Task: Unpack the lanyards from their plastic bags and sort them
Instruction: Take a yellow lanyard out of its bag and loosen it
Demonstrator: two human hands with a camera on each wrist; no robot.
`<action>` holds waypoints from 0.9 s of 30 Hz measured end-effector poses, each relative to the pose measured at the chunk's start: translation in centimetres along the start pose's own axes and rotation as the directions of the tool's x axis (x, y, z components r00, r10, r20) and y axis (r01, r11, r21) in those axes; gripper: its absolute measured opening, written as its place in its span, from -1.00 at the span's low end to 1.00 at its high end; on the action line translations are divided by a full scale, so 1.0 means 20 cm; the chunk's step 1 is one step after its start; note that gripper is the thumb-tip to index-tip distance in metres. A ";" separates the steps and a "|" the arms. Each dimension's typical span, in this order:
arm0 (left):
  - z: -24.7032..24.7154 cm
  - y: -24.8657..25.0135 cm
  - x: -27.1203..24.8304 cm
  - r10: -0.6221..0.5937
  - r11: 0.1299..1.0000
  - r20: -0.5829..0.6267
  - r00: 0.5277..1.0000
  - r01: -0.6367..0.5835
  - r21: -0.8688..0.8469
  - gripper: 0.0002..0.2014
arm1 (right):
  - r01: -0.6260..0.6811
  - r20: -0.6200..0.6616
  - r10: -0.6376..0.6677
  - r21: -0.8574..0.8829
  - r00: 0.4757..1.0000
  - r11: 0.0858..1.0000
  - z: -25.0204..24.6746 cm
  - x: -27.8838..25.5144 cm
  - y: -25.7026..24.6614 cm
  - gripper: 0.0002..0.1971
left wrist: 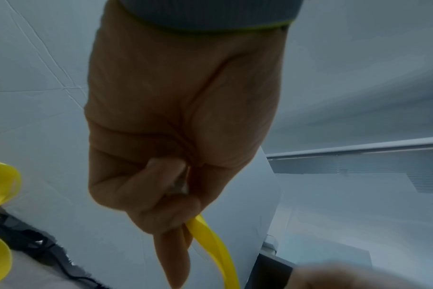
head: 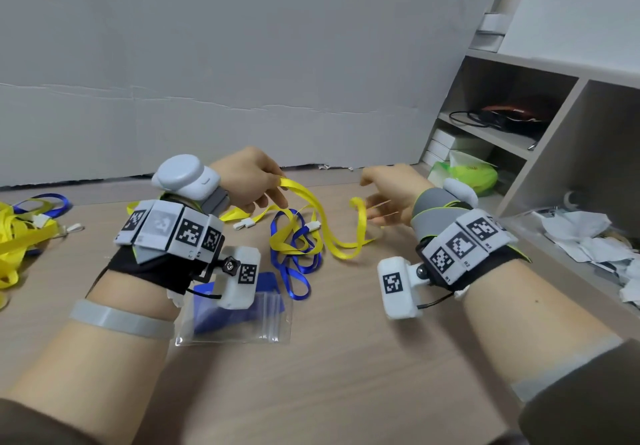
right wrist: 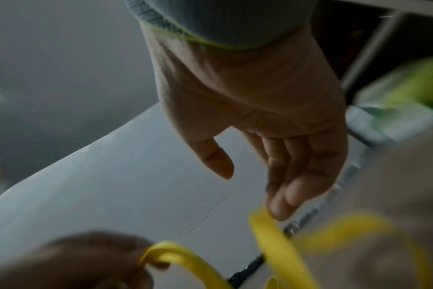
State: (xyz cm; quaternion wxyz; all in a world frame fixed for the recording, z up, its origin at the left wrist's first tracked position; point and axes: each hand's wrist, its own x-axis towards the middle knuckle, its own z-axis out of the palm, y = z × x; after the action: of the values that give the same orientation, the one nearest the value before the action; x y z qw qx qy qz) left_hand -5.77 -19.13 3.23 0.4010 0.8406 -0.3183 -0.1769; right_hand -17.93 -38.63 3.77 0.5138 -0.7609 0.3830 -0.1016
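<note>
My left hand (head: 272, 195) pinches a yellow lanyard (head: 301, 191) and holds one end up off the table; in the left wrist view the left hand (left wrist: 181, 224) is curled round the yellow strap (left wrist: 210, 236). My right hand (head: 372, 203) hovers open beside the strap's far loop. In the right wrist view the right hand (right wrist: 255, 185) has relaxed fingers, one fingertip touching the yellow lanyard (right wrist: 269, 232). A blue lanyard (head: 281, 269) lies tangled under the yellow one. A clear zip bag (head: 242, 326) with a folded blue lanyard inside lies under my left wrist.
A pile of yellow lanyards (head: 17, 236) and a loose blue one (head: 45, 202) lie at the table's left. Crumpled empty wrappers (head: 588, 240) sit at the right edge. A shelf unit (head: 540, 153) with boxes and a green pack (head: 474, 174) stands at the right, a grey wall behind.
</note>
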 end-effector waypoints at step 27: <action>-0.01 0.03 -0.05 0.000 0.970 0.018 1.000 0.004 -0.245 -0.77 | 0.241 0.085 -0.314 0.466 0.946 0.851 0.29 -0.10 -0.01 -0.40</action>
State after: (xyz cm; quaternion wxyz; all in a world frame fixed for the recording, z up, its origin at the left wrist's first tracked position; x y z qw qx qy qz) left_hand -6.60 -18.61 3.78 0.4985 0.7835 -0.2968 -0.2228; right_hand -16.09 -33.13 1.88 0.6841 -0.6744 0.1930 -0.2000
